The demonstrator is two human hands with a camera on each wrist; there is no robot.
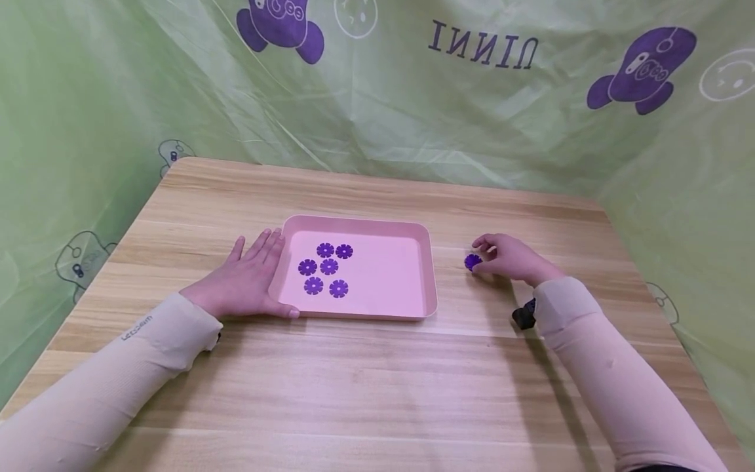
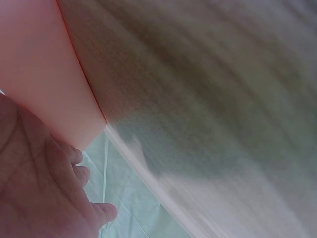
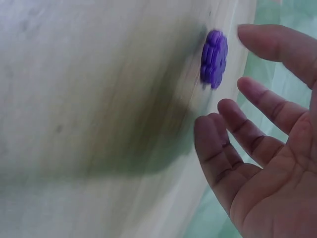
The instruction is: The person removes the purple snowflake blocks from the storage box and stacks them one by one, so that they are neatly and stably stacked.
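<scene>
A pink tray (image 1: 383, 275) holds several purple flower-shaped notched discs (image 1: 329, 266) in its left half. My left hand (image 1: 244, 278) lies against the tray's left side with fingers straight, its thumb at the near left corner; in the left wrist view its palm (image 2: 39, 178) is beside the tray wall (image 2: 44, 64). To the right of the tray is a small stack of purple discs (image 3: 214, 59) on the table. Around it, apart from it in the right wrist view, are the loosely bent fingers of my right hand (image 1: 513, 257), which holds nothing.
The wooden table (image 1: 366, 387) reaches back to a green curtain (image 1: 377, 118) with purple printed figures, which also hangs at both sides. A small black device (image 1: 523, 316) sits beneath the right wrist.
</scene>
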